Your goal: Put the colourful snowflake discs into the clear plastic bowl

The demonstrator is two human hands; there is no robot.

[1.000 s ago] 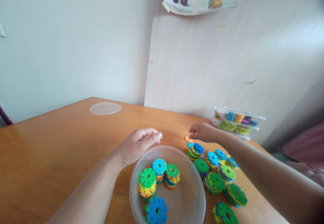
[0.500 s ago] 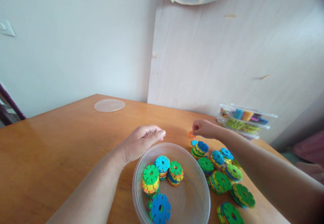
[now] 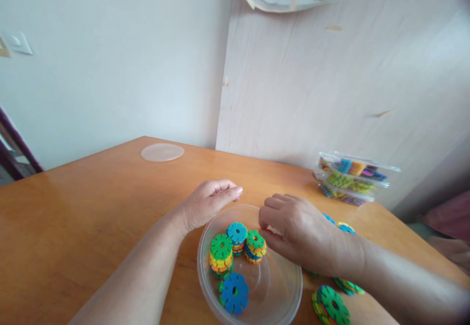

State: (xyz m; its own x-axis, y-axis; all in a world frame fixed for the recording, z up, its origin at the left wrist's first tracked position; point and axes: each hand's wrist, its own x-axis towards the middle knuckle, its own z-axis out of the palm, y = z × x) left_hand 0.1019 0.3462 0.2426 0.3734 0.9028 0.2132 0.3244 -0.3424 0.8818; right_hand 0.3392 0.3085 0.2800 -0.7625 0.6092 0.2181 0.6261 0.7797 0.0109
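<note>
Wooden surface (image 3: 84, 237), clear round tub (image 3: 273, 286), stacked slotted discs (image 3: 221, 246).
My right hand (image 3: 297, 232) is over the tub's right rim, my left hand (image 3: 211, 202) by its far-left rim; fingers curled, grip I cannot tell. Four stacks inside, others to the right.

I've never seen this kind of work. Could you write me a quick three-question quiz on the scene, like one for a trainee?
1. True or false: the lid covers the bowl.
2. What colour is the disc nearest the viewer in the bowl? A red, B blue, C white.
3. Which looks nearer the lid, the left hand or right hand?

Key:
1. False; it lies on the table.
2. B.
3. The left hand.
</note>
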